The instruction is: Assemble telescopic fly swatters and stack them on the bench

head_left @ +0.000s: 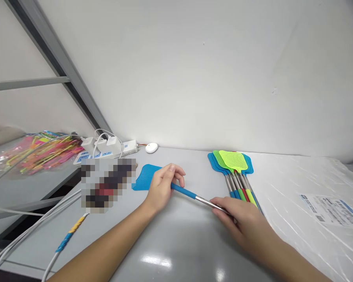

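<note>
My left hand is closed around a blue sleeve on the shaft of a fly swatter. From that sleeve a thin metal rod runs right and down to my right hand, whose thumb and fingers pinch it. A blue mesh swatter head shows behind my left hand; the hand hides whether it joins this shaft. Beyond my right hand, a stack of fly swatters lies on the table, with blue, green and yellow heads and metal rods with coloured grips.
Against the wall stand a power strip with plugged-in chargers and a white oval case. White cables hang at the left. A bag of colourful plastic pieces lies beyond. Plastic-wrapped white material with a label covers the right side.
</note>
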Tool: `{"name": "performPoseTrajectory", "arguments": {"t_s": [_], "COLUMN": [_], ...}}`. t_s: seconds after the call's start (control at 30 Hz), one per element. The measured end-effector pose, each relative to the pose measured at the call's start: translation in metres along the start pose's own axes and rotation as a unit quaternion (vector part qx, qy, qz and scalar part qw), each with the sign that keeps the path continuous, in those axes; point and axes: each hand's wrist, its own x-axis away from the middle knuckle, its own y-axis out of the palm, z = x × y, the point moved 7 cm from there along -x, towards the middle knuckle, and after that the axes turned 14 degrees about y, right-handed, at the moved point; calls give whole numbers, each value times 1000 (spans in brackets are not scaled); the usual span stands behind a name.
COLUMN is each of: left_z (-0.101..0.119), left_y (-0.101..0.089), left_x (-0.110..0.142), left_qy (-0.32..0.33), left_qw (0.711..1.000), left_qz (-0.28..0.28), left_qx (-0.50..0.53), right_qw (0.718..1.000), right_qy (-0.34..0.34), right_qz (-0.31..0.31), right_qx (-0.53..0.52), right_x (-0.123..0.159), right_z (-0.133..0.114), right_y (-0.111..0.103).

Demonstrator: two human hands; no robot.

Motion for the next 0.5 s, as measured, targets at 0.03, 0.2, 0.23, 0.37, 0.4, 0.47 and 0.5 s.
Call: {"name": "performPoseTrajectory", "arguments": {"t_s": [0.03,0.2,0.23,0.37,0.4,0.47,0.5], "left_z": [1,-6,-9,-14,-14,-14,-14], "left_y": [2,8,7,2,2,5,7], "left_x": [0,-1,-2,-9,-11,-10,-9], "left_qy": [3,-95,-129,-182,-182,-186,-190], "left_qw": [1000,970,954,924,923,921,919], "left_qz": [-7,2,9,-6,-15,-37,-46], "left_qx": [20,226,269,336,338,340,341], "right_qw": [1000,993,991,990,990,990,990], "right_qy": [-7,40,47,49,44,36,34], "right_qz": [-19,-90,-96,-105,-104,-101,-101], "right_qx": [17,72,74,75,79,90,95], "right_x": [2,5,6,9,10,12,13], "right_z": [-4,-7,-6,-4,-4,-4,-4], "right_y": [5,20,21,28,30,35,37]}}
